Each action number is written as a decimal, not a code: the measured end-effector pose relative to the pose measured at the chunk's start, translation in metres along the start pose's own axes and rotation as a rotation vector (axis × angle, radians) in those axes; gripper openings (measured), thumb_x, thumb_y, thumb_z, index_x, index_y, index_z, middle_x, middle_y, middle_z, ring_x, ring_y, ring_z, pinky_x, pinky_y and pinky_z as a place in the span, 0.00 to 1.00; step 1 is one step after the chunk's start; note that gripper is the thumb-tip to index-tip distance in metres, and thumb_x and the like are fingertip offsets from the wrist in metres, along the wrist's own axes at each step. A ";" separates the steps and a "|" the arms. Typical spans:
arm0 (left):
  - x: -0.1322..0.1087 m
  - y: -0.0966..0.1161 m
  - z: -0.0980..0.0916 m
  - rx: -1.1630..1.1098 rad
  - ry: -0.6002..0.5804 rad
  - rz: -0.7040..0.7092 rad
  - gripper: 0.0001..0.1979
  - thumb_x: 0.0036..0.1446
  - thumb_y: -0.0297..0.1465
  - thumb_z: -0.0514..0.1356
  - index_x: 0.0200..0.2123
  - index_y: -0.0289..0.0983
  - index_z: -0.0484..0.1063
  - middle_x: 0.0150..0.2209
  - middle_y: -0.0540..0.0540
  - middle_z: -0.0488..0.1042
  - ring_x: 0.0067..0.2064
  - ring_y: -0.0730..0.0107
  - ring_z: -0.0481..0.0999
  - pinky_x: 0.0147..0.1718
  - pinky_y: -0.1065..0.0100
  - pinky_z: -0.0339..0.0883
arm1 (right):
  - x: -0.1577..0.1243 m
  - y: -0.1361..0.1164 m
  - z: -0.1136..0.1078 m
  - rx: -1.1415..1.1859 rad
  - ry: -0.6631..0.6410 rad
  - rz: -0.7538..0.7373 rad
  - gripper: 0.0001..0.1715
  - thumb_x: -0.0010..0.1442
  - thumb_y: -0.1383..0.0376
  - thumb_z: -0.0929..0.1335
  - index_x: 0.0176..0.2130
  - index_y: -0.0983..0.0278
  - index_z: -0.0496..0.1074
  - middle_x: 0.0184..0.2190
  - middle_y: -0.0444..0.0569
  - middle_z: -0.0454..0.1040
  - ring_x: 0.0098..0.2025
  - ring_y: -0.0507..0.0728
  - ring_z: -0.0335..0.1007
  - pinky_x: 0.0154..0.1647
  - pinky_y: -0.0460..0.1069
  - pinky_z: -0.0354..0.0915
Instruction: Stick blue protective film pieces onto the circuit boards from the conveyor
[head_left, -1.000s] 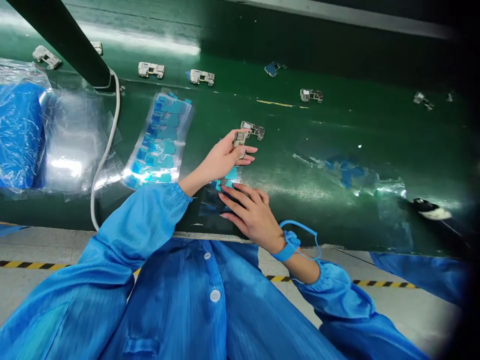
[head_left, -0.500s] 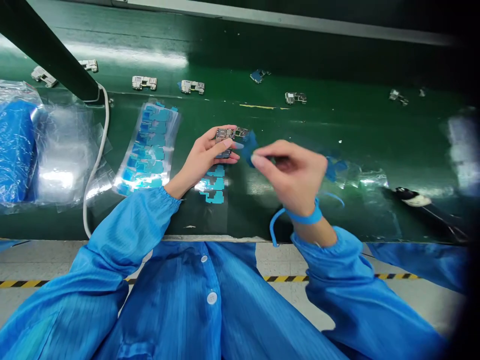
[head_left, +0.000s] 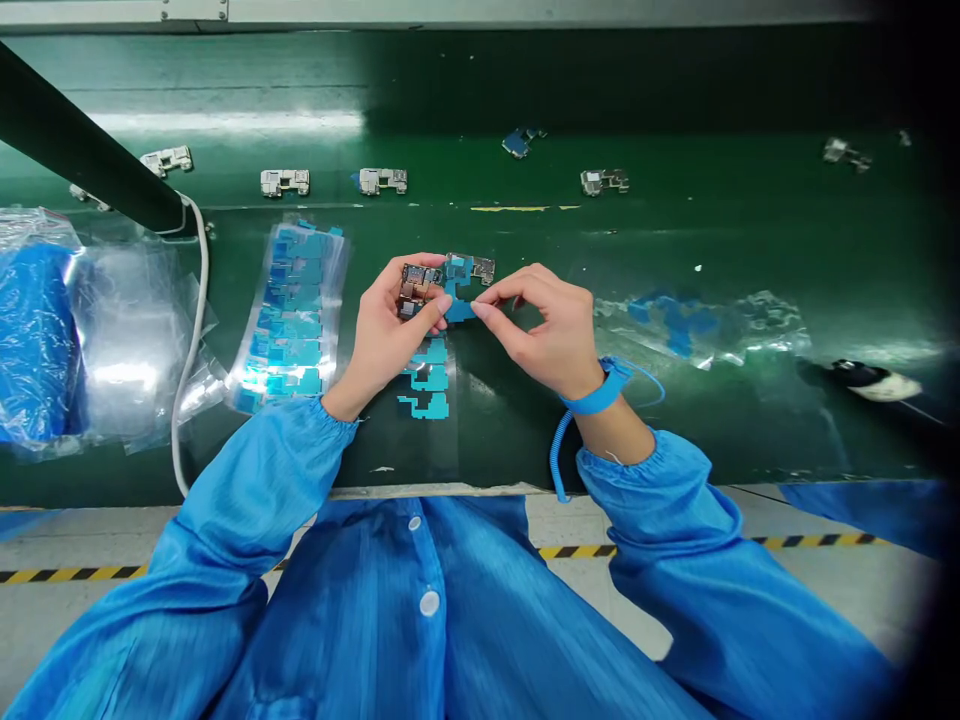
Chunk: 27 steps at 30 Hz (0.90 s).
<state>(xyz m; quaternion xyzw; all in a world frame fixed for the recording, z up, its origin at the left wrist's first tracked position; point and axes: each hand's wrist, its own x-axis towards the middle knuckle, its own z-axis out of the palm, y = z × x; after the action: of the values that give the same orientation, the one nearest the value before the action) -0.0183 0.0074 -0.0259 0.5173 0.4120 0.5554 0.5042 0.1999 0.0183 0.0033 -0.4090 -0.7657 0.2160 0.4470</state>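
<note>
In my left hand [head_left: 394, 320] is a small phone circuit board [head_left: 417, 282], gripped between thumb and fingers. A blue film sticker [head_left: 459, 307] lies against the board's right part, its lower edge pinched by the thumb and forefinger of my right hand [head_left: 551, 320]. The left thumb touches the sticker's left side. Below the left hand, a clear sheet with several blue stickers [head_left: 429, 378] lies on the green surface; its upper part is hidden. A blue strap [head_left: 600, 395] with a coiled cord circles my right wrist.
Several circuit boards [head_left: 382, 181] lie in a row farther back. To the left are a stack of sticker sheets [head_left: 289, 310], a white cable [head_left: 201, 300], a dark post [head_left: 90, 140] and a plastic-wrapped blue bundle [head_left: 34, 340]. Crumpled film [head_left: 679, 318] and a black-and-white object [head_left: 874, 380] lie right.
The blue sticker has come left onto the board, with my right hand following it. My left thumb now presses at its edge. The camera view has shifted slightly.
</note>
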 end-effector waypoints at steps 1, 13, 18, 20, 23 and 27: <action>0.000 0.000 0.000 0.011 -0.011 0.004 0.26 0.63 0.47 0.77 0.59 0.45 0.77 0.39 0.51 0.81 0.32 0.75 0.82 0.33 0.71 0.79 | 0.000 0.001 -0.001 -0.035 -0.009 -0.012 0.08 0.70 0.61 0.76 0.36 0.57 0.80 0.32 0.45 0.82 0.35 0.59 0.75 0.39 0.56 0.71; -0.003 0.029 0.008 -0.205 -0.030 -0.380 0.24 0.76 0.48 0.62 0.67 0.44 0.73 0.59 0.43 0.85 0.52 0.62 0.88 0.55 0.60 0.85 | 0.001 0.003 -0.004 0.247 -0.038 0.261 0.24 0.67 0.42 0.78 0.36 0.58 0.79 0.33 0.45 0.80 0.33 0.56 0.71 0.36 0.53 0.69; -0.006 0.027 0.005 -0.141 -0.036 -0.337 0.29 0.71 0.52 0.67 0.69 0.50 0.70 0.54 0.45 0.86 0.50 0.60 0.88 0.46 0.64 0.86 | 0.000 -0.003 0.001 0.389 -0.164 0.337 0.29 0.64 0.37 0.79 0.36 0.58 0.80 0.32 0.45 0.79 0.32 0.55 0.71 0.35 0.51 0.70; -0.007 0.028 0.006 -0.138 -0.061 -0.347 0.27 0.70 0.52 0.69 0.65 0.49 0.73 0.51 0.46 0.86 0.49 0.59 0.88 0.43 0.64 0.86 | -0.002 -0.003 0.004 0.388 -0.176 0.331 0.29 0.64 0.37 0.79 0.37 0.59 0.80 0.32 0.45 0.79 0.32 0.55 0.71 0.34 0.51 0.69; -0.007 0.032 0.007 -0.172 -0.085 -0.364 0.25 0.71 0.51 0.68 0.63 0.47 0.75 0.49 0.46 0.85 0.50 0.58 0.89 0.45 0.62 0.87 | -0.004 -0.002 0.007 0.372 -0.177 0.319 0.28 0.65 0.38 0.79 0.37 0.59 0.81 0.32 0.45 0.79 0.32 0.54 0.70 0.34 0.50 0.69; -0.006 0.037 0.008 -0.208 -0.090 -0.408 0.22 0.76 0.50 0.61 0.64 0.46 0.75 0.51 0.46 0.86 0.53 0.57 0.89 0.49 0.59 0.88 | -0.008 -0.001 0.008 0.354 -0.170 0.325 0.29 0.65 0.36 0.78 0.37 0.58 0.80 0.33 0.45 0.79 0.37 0.57 0.76 0.39 0.52 0.75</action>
<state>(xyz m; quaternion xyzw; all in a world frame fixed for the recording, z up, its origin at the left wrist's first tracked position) -0.0152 -0.0047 0.0109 0.3929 0.4257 0.4579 0.6744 0.1944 0.0118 -0.0040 -0.4223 -0.6751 0.4494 0.4049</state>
